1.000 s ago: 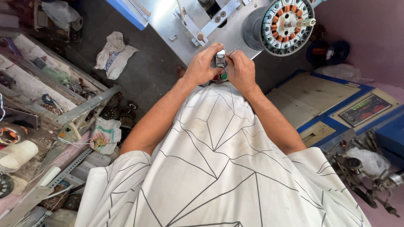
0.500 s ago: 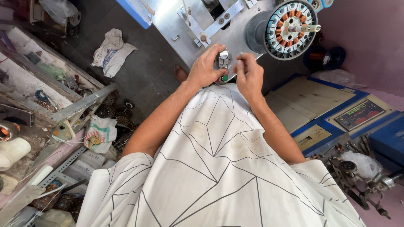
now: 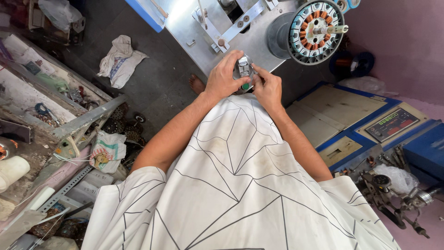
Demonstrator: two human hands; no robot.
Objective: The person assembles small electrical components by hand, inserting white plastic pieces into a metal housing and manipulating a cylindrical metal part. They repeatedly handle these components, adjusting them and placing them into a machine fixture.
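Note:
Both hands meet in front of my chest around a small grey metal box (image 3: 243,69) with a green button on its lower face. My left hand (image 3: 225,76) wraps its left side with fingers curled over the top. My right hand (image 3: 267,86) presses against its right side with the fingertips on it. Just beyond, a round stator (image 3: 316,31) with copper windings sits on a spindle of a grey metal winding machine (image 3: 208,28). My white shirt with thin black lines fills the lower half of the view.
A blue control unit with a small display (image 3: 393,124) lies at the right, with metal tools (image 3: 393,194) below it. A crumpled cloth (image 3: 119,59) lies on the dark floor. Cluttered shelves with bags and parts (image 3: 60,120) line the left. A bare foot (image 3: 196,84) shows under the machine.
My view has shifted slightly, so the machine and stator sit higher and further right. Both hands stay on the small box, with the right fingers shifted a little on its side.

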